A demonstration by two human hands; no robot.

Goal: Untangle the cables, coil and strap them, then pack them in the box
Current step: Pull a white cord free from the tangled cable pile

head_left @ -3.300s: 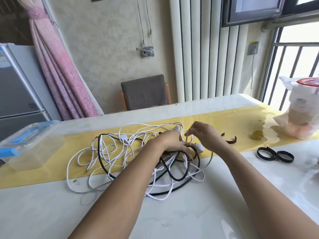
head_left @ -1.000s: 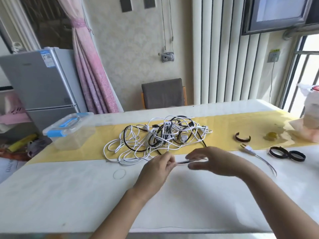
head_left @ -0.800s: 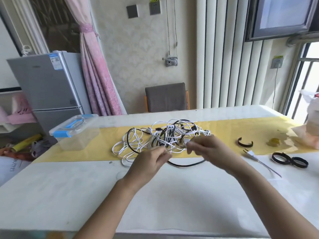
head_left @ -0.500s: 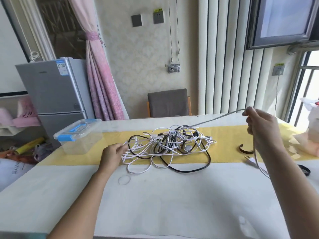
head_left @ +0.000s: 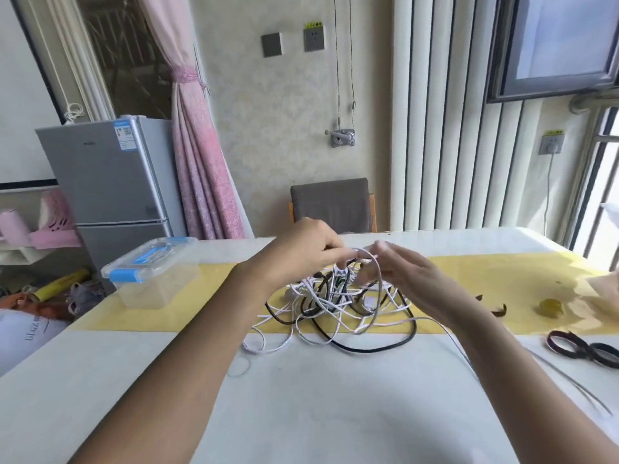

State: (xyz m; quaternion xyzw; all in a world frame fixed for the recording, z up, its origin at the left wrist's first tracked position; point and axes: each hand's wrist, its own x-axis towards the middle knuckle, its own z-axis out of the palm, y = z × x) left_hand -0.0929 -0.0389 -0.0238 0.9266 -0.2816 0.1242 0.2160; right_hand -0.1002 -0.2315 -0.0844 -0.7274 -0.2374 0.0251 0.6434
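Left hand (head_left: 303, 254) pinches a grey cable (head_left: 380, 289) above the tangle (head_left: 330, 308); right hand (head_left: 407, 279) touches its loop, grip too blurred to tell. Its tail runs toward 4 o'clock.

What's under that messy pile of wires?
The cable tangle lies partly on the yellow table runner, partly on the white table. Its thick middle, and the left hand and right hand above it, hide whatever is right beneath.
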